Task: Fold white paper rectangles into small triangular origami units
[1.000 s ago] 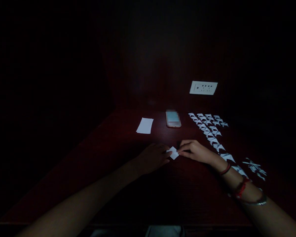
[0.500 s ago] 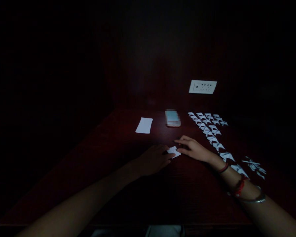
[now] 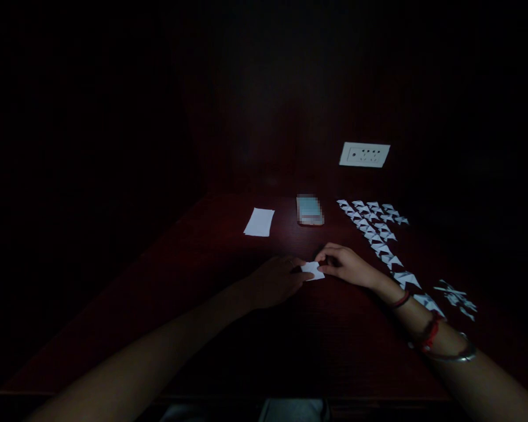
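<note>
A small piece of folded white paper is at the middle of the dark red table. My left hand grips its left side, with the thumb on top of the paper. At the right side my right hand pinches the paper between thumb and fingers. The undersides of the fingers are hidden. To the right of my right hand several folded white paper pieces lie in rows running toward the back.
A stack of white paper sheets lies at the back left, with a blurred-screen phone to its right. Thin paper strips are heaped at the right. A white socket plate is on the back wall.
My right fingers have closed onto the right side of the paper; before, they were more spread above it. The paper now looks flatter, and its raised folds no longer show.
</note>
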The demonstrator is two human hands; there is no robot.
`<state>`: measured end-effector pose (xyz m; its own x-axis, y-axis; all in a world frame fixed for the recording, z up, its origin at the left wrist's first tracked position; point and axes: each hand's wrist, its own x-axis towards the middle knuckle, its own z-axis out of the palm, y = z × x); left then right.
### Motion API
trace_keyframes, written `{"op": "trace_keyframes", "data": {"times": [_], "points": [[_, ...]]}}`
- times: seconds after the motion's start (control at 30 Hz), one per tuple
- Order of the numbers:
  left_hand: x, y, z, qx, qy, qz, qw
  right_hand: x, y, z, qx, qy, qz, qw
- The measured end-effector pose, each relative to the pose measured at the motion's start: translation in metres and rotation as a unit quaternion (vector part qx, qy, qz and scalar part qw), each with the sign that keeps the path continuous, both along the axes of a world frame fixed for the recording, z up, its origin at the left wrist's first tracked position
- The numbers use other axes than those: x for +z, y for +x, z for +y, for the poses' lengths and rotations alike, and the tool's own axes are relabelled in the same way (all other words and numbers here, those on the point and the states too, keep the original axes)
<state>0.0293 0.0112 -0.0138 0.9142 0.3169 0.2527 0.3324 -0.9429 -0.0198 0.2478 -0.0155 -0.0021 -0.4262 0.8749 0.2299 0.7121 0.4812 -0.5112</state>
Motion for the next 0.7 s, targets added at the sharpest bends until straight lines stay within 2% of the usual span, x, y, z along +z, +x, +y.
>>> {"op": "trace_keyframes", "data": {"times": [0.3, 0.7], "points": [[0.0002, -0.0001, 0.0002, -0.006, -0.002, 0.004, 1.0, -0.0006, 0.0005, 0.0002, -0.001, 0.02, -0.013, 1.0], [0.003, 0.0003, -0.0018, -0.005, 0.005, 0.0, 1.0, -0.0017, -0.0013, 0.0023, -0.036, 0.028, -0.013, 0.999]]}}
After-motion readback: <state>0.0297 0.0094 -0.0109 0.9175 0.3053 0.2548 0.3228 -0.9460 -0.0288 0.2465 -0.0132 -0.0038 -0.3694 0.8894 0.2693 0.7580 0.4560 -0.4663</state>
